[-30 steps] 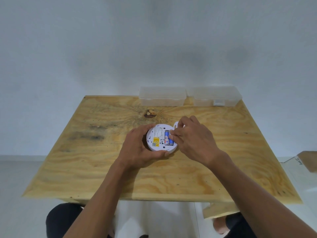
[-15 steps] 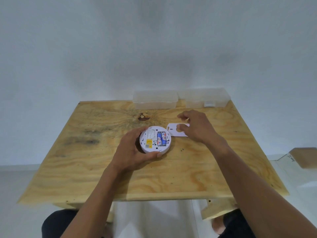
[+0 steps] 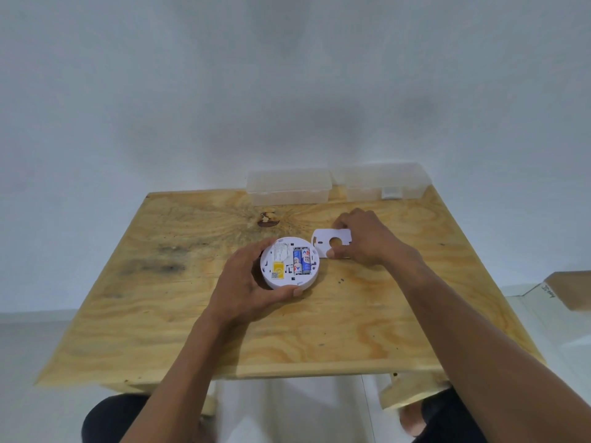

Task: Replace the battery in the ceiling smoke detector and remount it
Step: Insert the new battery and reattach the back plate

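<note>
The round white smoke detector [image 3: 287,276] lies back-side up on the wooden table [image 3: 319,330]. Two blue batteries [image 3: 302,260] sit side by side in its open compartment, next to a yellow label. My left hand [image 3: 246,286] wraps around the detector's left and near rim. Just right of the detector, my right hand [image 3: 367,241] pinches a flat white mounting plate [image 3: 329,243] with a round hole, held at the table surface. The plate's right end is hidden under my fingers.
Two clear plastic lidded boxes [image 3: 289,187] [image 3: 383,182] stand at the table's far edge against the white wall. A dark knot [image 3: 268,219] marks the wood behind the detector. A cardboard box [image 3: 572,289] sits on the floor at right.
My right hand left the battery compartment, moved right and took hold of the white mounting plate. My left hand kept its hold on the detector.
</note>
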